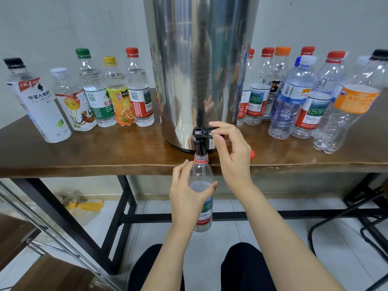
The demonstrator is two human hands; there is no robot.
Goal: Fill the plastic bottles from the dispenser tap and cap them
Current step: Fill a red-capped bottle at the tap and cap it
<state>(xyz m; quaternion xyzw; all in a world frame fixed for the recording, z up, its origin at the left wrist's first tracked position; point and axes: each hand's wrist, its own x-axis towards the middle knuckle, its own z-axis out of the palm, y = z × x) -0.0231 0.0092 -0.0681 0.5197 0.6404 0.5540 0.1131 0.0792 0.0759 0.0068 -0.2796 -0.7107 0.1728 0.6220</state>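
Item: one clear plastic bottle with a red neck ring (201, 175), uncapped, held at six o'clock beneath the black tap (199, 147) of one tall stainless-steel dispenser (199, 59).

- **Hands:** The bottle was gripped by the left hand (186, 194). The black tap lever (206, 131) was pinched by fingers of the right hand (233, 156).
- **Risks judged:** Overflow was likely if the lever were released late. Spillage onto the floor was likely if the mouth were allowed off the spout.
- **On the brown wooden worktop (105, 156):**
  - One loose red cap (252, 154) was noted at three o'clock.
  - Five capped bottles were counted at ten o'clock.
  - About nine were counted at two o'clock, an exact count being prevented by overlap.
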